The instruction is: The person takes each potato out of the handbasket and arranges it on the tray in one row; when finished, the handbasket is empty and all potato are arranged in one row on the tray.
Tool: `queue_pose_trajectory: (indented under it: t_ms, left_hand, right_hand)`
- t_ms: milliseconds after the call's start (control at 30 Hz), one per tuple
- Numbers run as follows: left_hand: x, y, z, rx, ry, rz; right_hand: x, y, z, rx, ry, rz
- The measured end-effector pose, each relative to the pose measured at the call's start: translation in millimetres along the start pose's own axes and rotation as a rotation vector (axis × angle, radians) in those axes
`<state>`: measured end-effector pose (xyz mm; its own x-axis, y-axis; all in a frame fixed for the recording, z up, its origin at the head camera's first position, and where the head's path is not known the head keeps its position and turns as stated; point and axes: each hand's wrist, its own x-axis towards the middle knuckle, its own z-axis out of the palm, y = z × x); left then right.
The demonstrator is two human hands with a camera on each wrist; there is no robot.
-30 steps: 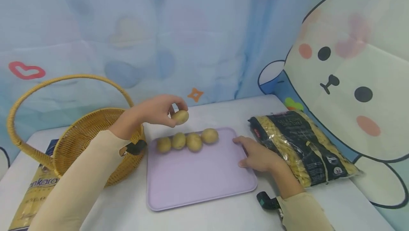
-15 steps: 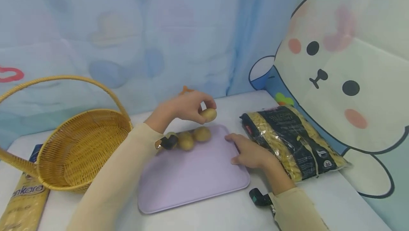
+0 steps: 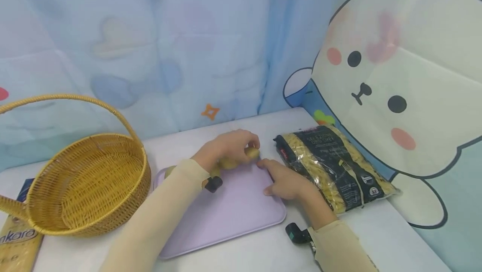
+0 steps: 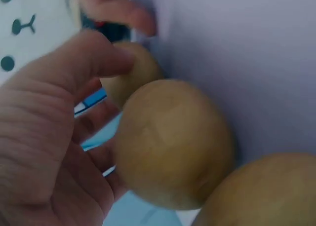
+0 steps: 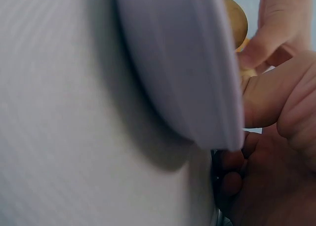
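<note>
My left hand (image 3: 236,146) pinches a potato (image 3: 252,153) low over the far right corner of the lilac tray (image 3: 229,215). In the left wrist view, thumb and fingers lie around that potato (image 4: 129,77), with a larger potato (image 4: 173,142) right beside it. More potatoes line the tray's far edge, partly hidden by my left arm; one potato (image 3: 169,171) shows at the far left corner. My right hand (image 3: 288,181) grips the tray's right rim. In the right wrist view its thumb lies on the tray's edge (image 5: 217,73) and the other fingers curl below.
A wicker basket (image 3: 94,184) with a tall handle stands at the left, over a yellow packet (image 3: 20,242). Right of the tray lies a black and clear bag of pasta (image 3: 331,167). A printed curtain (image 3: 211,46) hangs behind the white table (image 3: 233,255).
My left hand has carried its potato rightward from above the row, then down to the tray's far right corner. My right hand stays on the rim. The head view has shifted right.
</note>
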<state>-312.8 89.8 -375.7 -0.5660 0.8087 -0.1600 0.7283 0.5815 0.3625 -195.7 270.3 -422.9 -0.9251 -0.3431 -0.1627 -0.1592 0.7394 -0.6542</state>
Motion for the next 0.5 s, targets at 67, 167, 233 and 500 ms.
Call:
queue_pose_trajectory:
  t_ms: [67, 167, 233, 500]
  left_hand:
    - [-0.5, 0.6, 5.1, 0.014, 0.009, -0.031]
    - [-0.5, 2.2, 9.1, 0.039, 0.033, -0.060]
    - [-0.7, 3.4, 11.4, 0.069, 0.043, -0.064]
    - [-17.3, 16.4, 30.6, 0.152, 0.132, -0.032]
  right_hand:
    - [1.3, -0.1, 0.1, -0.001, -0.004, -0.005]
    - [3.6, 1.9, -1.3, -0.006, -0.003, -0.023]
    - [4.6, 4.9, -2.7, -0.012, 0.001, -0.032]
    - [-5.2, 24.6, 3.4, -0.020, 0.004, 0.010]
